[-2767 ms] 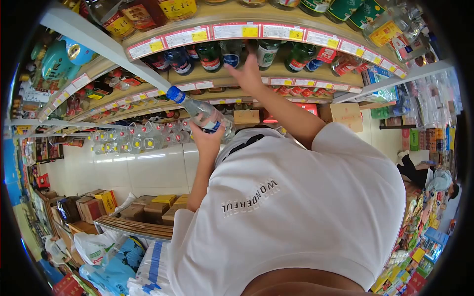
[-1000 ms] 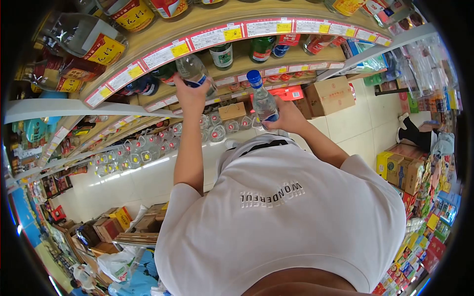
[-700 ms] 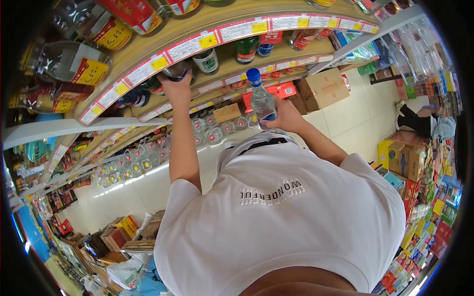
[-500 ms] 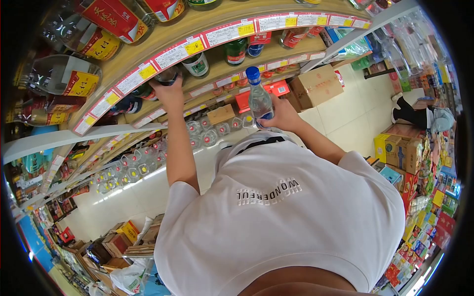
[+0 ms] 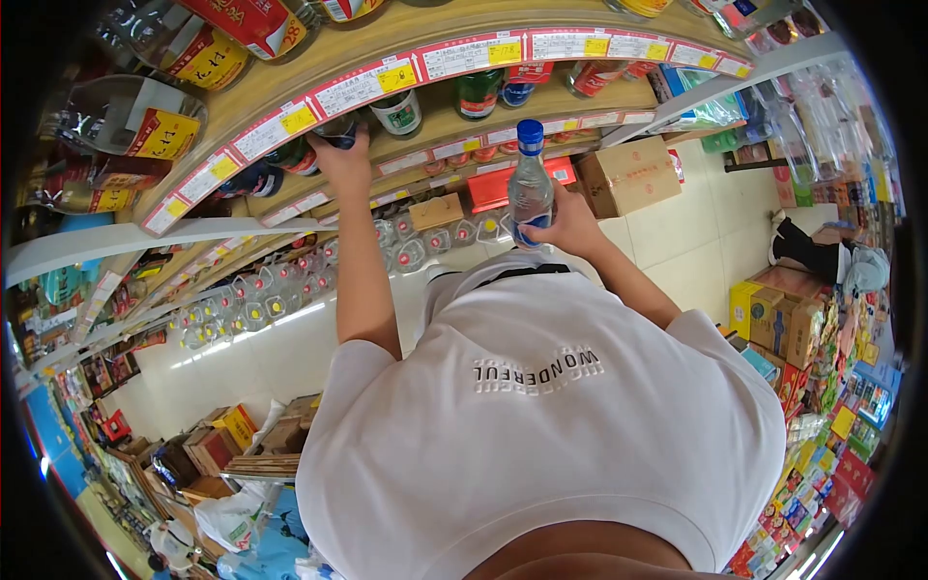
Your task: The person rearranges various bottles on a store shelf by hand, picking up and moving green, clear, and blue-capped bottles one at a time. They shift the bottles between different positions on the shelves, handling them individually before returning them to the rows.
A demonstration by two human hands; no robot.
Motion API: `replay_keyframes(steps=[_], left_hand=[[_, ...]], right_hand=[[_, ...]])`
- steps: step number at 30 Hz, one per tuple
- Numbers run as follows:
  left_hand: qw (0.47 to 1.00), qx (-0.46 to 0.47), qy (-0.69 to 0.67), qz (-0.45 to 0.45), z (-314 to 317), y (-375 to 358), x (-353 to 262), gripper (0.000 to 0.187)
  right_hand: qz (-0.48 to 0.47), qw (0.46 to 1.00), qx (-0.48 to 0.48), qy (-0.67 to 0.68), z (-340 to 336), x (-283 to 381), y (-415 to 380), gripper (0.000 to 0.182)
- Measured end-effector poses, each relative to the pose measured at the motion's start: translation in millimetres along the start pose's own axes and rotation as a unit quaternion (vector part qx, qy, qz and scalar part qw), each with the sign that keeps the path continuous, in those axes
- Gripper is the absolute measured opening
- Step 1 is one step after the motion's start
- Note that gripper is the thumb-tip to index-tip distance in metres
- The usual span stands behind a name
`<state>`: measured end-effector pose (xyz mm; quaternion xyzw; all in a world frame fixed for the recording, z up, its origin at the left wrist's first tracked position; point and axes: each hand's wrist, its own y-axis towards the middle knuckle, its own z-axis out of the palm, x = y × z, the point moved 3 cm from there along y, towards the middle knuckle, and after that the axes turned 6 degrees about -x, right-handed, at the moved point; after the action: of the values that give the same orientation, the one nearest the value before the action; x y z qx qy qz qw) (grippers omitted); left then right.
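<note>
My right hand (image 5: pixel 568 222) is closed round the lower part of a clear glass bottle (image 5: pixel 531 184) with a blue cap and a blue label. The bottle stands nearly upright in front of the shelves. My left hand (image 5: pixel 345 155) reaches in under the edge of an upper shelf, its fingers wrapped round a bottle (image 5: pixel 337 130) that is partly hidden by the shelf's price strip. Right beside that hand stands a green bottle with a white label (image 5: pixel 397 113). Dark bottles (image 5: pixel 253 181) are on its other side.
The upper shelf's price strip (image 5: pixel 348 94) curves above my hands. Large jars of liquor (image 5: pixel 135 116) fill the upper left. Below are plastic jugs (image 5: pixel 410 255) on the floor, a red box (image 5: pixel 493 188) and a cardboard carton (image 5: pixel 633 177). A person's dark-clad leg (image 5: pixel 807 249) shows at right.
The view has shifted slightly. The blue-capped bottle in my right hand sits a little further right. My left hand stays at the same bottle on the shelf.
</note>
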<state>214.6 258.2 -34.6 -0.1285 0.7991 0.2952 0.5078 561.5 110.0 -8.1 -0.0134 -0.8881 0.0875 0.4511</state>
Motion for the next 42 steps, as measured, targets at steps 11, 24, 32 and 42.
replay_keyframes(steps=[11, 24, 32, 42], left_hand=[[0.997, 0.015, 0.017, 0.073, -6.5, -103.0, -25.5, 0.081], [0.971, 0.159, -0.160, 0.082, 130.9, -75.4, -100.9, 0.092], [0.987, 0.140, -0.016, 0.083, 142.7, -68.5, -89.1, 0.089], [0.971, 0.114, -0.139, 0.159, 106.9, -116.0, -73.7, 0.086]], right_hand=[[-0.006, 1.000, 0.004, 0.014, -7.5, -13.6, -0.6, 0.076], [0.012, 0.998, -0.030, -0.059, -47.7, -47.2, -9.6, 0.073], [-0.014, 0.998, -0.055, -0.027, -69.7, -53.9, -12.1, 0.080], [-0.021, 0.996, -0.054, -0.071, -71.3, -53.7, 4.0, 0.084]])
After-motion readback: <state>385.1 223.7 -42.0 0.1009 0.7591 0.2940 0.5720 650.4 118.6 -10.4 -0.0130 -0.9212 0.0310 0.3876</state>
